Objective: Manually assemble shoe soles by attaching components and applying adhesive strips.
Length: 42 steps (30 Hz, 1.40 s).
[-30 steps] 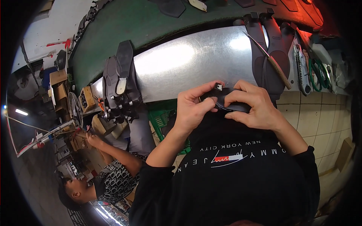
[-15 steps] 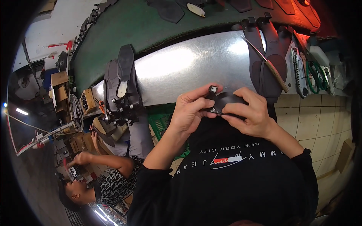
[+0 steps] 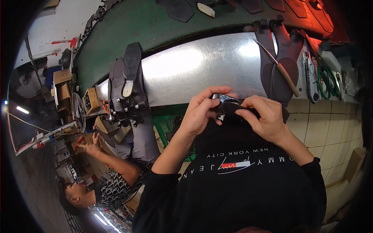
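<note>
Black piece point(image 3: 229, 106): in both hands, in front of the shirt, just off the plate's near edge.
Left hand point(image 3: 203, 110): clamped on the glossy end, fingers above and below.
Right hand point(image 3: 267, 117): thumb and fingertips pinching the other side; exact contact partly hidden.
Plate point(image 3: 182, 81): soles point(image 3: 132, 62) at its left end, more at its right.
Awl point(image 3: 286, 79): lying across the right-hand soles, untouched; knife point(image 3: 310, 77) and scissors point(image 3: 327, 79) beyond.
Step in hand: judged to be fingertip work on the piece's edge.
Next move: judged to call for a steady left grip while the right fingertips press along the edge.
</note>
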{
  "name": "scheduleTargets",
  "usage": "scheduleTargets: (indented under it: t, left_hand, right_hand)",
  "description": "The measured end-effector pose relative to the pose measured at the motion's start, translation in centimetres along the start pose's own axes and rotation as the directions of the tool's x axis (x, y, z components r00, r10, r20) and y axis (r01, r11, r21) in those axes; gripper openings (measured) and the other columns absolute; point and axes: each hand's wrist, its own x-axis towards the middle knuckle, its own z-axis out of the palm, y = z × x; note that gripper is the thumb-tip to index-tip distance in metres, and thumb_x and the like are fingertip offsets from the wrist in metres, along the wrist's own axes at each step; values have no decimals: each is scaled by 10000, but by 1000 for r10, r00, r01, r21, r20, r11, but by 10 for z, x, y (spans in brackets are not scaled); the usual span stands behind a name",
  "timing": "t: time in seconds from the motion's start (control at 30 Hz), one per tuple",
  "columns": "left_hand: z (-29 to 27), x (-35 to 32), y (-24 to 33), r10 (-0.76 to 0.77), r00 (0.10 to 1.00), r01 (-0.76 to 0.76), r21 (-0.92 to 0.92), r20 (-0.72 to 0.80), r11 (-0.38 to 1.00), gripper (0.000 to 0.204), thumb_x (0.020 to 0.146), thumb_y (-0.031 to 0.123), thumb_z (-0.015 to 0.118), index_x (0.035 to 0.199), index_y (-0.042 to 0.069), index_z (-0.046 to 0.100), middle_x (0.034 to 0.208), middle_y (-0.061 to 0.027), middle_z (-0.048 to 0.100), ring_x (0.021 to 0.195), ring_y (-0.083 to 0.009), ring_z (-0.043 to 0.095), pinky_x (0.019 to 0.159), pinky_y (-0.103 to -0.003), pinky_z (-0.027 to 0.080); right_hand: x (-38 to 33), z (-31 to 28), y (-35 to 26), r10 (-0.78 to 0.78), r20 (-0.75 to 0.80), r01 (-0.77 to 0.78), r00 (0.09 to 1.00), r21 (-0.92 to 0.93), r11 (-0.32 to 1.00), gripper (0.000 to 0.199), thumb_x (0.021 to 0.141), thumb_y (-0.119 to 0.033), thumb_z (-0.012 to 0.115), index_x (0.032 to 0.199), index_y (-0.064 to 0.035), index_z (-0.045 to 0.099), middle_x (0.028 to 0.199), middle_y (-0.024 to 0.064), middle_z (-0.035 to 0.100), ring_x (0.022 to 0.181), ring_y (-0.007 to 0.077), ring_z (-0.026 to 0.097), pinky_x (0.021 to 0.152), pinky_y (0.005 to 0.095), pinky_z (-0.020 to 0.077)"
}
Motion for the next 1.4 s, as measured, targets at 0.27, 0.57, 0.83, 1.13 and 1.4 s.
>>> scheduleTargets:
  t: [0.27, 0.57, 0.83, 1.13, 1.4]
  left_hand:
    - [5, 2, -14, -7, 999, 14, 178, -37, 984, 278, 936, 110, 406, 1100, 13, 609, 902, -48, 625, 749, -92, 591, 619, -246, 548]
    - [8, 0, -27, 52, 993, -23, 250, -109, 968, 171, 862, 64, 613, 1022, 6, 630, 776, 0, 607, 676, -54, 554, 568, -212, 499]
    - [3, -1, -19, 29, 995, -15, 154, -95, 988, 135, 845, 72, 625, 958, -1, 636, 812, -51, 635, 697, -99, 600, 568, -255, 548]
    - [-62, -18, -9, 204, 934, -322, -442, -294, 837, 297, 908, 159, 545, 1189, 64, 560, 1138, -93, 613, 987, -232, 646, 678, -283, 591]
    - [-78, 17, -51, -130, 980, -74, -882, -151, 466, 230, 911, 165, 584, 1134, 127, 630, 1111, 0, 638, 951, -156, 628, 705, -241, 581]
  right_hand:
    - [-5, 10, 1, -15, -37, 12, 999, -78, 997, 165, 759, -76, 716, 771, -53, 554, 625, 81, 577, 563, 254, 595, 507, 353, 439]
    - [-8, 5, 2, 149, 39, -149, 988, 14, 989, 169, 766, -88, 720, 793, -39, 560, 631, 97, 587, 560, 253, 608, 506, 342, 447]
    - [5, -5, -1, 282, 221, -329, 934, 218, 919, 113, 781, -56, 718, 803, 7, 626, 671, 85, 631, 574, 125, 592, 539, 251, 445]
    - [68, -63, 15, -90, -432, 52, 897, -99, 994, 191, 862, -43, 609, 1050, -17, 633, 976, 93, 645, 884, 195, 623, 757, 303, 469]
    - [42, -49, 84, -65, -207, -93, 976, -668, 739, 259, 849, -102, 638, 1101, -42, 645, 859, 119, 573, 800, 282, 564, 713, 377, 455]
